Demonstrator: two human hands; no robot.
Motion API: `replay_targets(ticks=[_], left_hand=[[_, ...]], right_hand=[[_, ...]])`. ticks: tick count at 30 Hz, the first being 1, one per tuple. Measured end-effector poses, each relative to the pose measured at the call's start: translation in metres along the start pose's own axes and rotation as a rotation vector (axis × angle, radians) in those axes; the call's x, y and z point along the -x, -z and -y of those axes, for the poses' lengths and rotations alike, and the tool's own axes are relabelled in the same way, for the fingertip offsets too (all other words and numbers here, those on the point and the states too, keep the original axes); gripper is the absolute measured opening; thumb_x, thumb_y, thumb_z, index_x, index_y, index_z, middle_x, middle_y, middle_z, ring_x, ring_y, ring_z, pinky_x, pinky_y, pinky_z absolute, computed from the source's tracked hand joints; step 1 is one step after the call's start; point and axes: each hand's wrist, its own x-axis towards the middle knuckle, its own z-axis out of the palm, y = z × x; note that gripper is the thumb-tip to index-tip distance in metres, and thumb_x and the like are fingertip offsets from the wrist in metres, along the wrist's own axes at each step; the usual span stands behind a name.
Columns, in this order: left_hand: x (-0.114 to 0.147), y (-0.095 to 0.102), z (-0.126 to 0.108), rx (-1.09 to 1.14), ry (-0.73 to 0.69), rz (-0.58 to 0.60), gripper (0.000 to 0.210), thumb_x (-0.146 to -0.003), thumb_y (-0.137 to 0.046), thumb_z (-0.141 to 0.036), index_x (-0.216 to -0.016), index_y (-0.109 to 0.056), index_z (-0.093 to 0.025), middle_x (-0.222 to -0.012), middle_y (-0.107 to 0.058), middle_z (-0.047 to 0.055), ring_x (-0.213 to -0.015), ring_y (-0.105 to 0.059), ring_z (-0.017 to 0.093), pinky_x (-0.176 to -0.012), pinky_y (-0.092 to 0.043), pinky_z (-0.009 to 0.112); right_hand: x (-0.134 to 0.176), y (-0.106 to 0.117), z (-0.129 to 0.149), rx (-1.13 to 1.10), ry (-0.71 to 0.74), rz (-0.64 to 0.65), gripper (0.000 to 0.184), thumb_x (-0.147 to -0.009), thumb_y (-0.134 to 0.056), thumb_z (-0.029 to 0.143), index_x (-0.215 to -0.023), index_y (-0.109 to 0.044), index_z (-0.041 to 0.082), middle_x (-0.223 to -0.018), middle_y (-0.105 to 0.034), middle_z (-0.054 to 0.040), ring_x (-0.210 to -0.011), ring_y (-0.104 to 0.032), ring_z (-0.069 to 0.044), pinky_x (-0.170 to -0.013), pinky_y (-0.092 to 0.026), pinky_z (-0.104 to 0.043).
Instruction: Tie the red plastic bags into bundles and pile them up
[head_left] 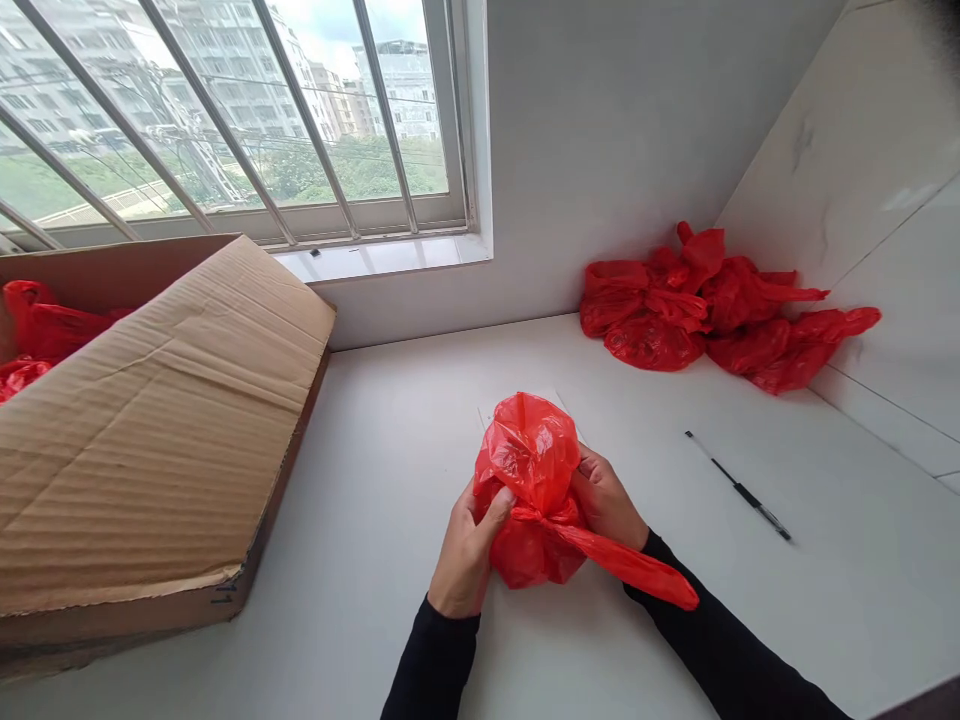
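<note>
Both hands hold a knotted red plastic bag [529, 450] just above the white table. My left hand [469, 545] grips its left side, the thumb lying near the knot and the other fingers hidden behind the bag. On the opposite side, my right hand [604, 495] is closed around the bag, its fingertips mostly covered by the plastic. One twisted bag handle hangs out toward the lower right, over the right wrist. What the bag contains cannot be made out. Part of a pale sheet [555, 402] shows on the table behind the bag.
At left stands an open cardboard box [150, 430] with red bags [60, 325] inside. Several tied red bags [697, 300] are heaped in the far right corner. A black pen [746, 492] lies on the white table [360, 560] at right. A barred window [300, 120] is behind.
</note>
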Motion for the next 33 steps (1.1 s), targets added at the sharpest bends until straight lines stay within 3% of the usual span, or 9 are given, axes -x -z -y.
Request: replay_targets(ticks=[5, 10, 14, 20, 24, 27, 30, 33], left_hand=[[-0.001, 0.0, 0.003, -0.131, -0.013, 0.051, 0.047, -0.074, -0.081, -0.036, -0.116, -0.069, -0.018, -0.116, -0.073, 0.013, -0.107, -0.067, 0.032, -0.091, -0.054, 0.039], [-0.007, 0.012, 0.004, 0.01, -0.044, -0.102, 0.035, -0.078, -0.079, -0.029, -0.111, -0.07, -0.02, -0.111, -0.075, 0.009, -0.104, -0.069, 0.027, -0.092, -0.053, 0.036], [-0.009, 0.013, 0.001, 0.134, -0.063, -0.221, 0.043, -0.079, -0.078, -0.031, -0.12, -0.067, -0.021, -0.113, -0.074, 0.007, -0.109, -0.067, 0.027, -0.096, -0.052, 0.037], [0.003, -0.008, -0.004, 0.075, 0.064, -0.074, 0.047, -0.084, -0.07, -0.045, -0.121, -0.066, -0.017, -0.117, -0.071, 0.014, -0.117, -0.062, 0.035, -0.097, -0.053, 0.045], [0.007, -0.014, -0.003, -0.096, 0.03, -0.027, 0.049, -0.072, -0.082, -0.036, -0.114, -0.068, -0.018, -0.115, -0.072, 0.014, -0.112, -0.065, 0.036, -0.092, -0.056, 0.046], [0.004, -0.012, -0.004, -0.088, 0.027, -0.106, 0.046, -0.071, -0.083, -0.033, -0.11, -0.064, -0.019, -0.109, -0.072, 0.011, -0.1, -0.069, 0.032, -0.081, -0.061, 0.045], [0.001, -0.007, -0.009, -0.07, 0.02, -0.176, 0.047, -0.072, -0.082, -0.034, -0.111, -0.059, -0.021, -0.108, -0.07, 0.008, -0.09, -0.071, 0.028, -0.069, -0.063, 0.041], [0.0, -0.004, -0.013, -0.095, 0.007, -0.174, 0.047, -0.074, -0.081, -0.037, -0.111, -0.058, -0.02, -0.109, -0.069, 0.01, -0.09, -0.071, 0.028, -0.067, -0.064, 0.038]], right_hand=[[-0.001, 0.003, 0.001, -0.109, 0.04, -0.026, 0.024, -0.087, -0.07, 0.043, -0.098, -0.063, 0.023, -0.099, -0.071, -0.0029, -0.08, -0.066, -0.019, -0.069, -0.051, -0.031], [0.001, -0.003, 0.008, -0.073, 0.013, 0.075, 0.034, -0.092, -0.061, 0.047, -0.119, -0.062, 0.025, -0.114, -0.069, -0.005, -0.097, -0.066, -0.023, -0.082, -0.052, -0.035], [0.001, -0.002, 0.008, 0.11, -0.03, 0.123, 0.037, -0.088, -0.068, 0.047, -0.116, -0.064, 0.024, -0.11, -0.07, -0.0042, -0.097, -0.065, -0.022, -0.084, -0.05, -0.033], [0.001, 0.003, 0.005, 0.115, 0.066, 0.006, 0.025, -0.081, -0.076, 0.041, -0.093, -0.066, 0.022, -0.093, -0.069, -0.0022, -0.083, -0.062, -0.018, -0.075, -0.048, -0.031], [-0.001, 0.005, 0.007, 0.091, 0.142, -0.079, 0.027, -0.086, -0.071, 0.044, -0.102, -0.065, 0.024, -0.101, -0.069, -0.0028, -0.091, -0.062, -0.02, -0.084, -0.05, -0.034], [-0.003, 0.005, 0.01, 0.093, 0.141, -0.049, 0.034, -0.091, -0.063, 0.049, -0.116, -0.063, 0.026, -0.111, -0.068, -0.0043, -0.098, -0.061, -0.021, -0.09, -0.048, -0.036], [-0.006, 0.008, 0.009, 0.132, 0.129, 0.007, 0.037, -0.092, -0.061, 0.048, -0.119, -0.062, 0.024, -0.1, -0.068, -0.0036, -0.086, -0.059, -0.018, -0.079, -0.048, -0.032], [-0.009, 0.012, 0.005, 0.14, 0.097, 0.027, 0.036, -0.089, -0.067, 0.045, -0.116, -0.062, 0.021, -0.087, -0.063, -0.0012, -0.074, -0.054, -0.015, -0.067, -0.045, -0.029]])
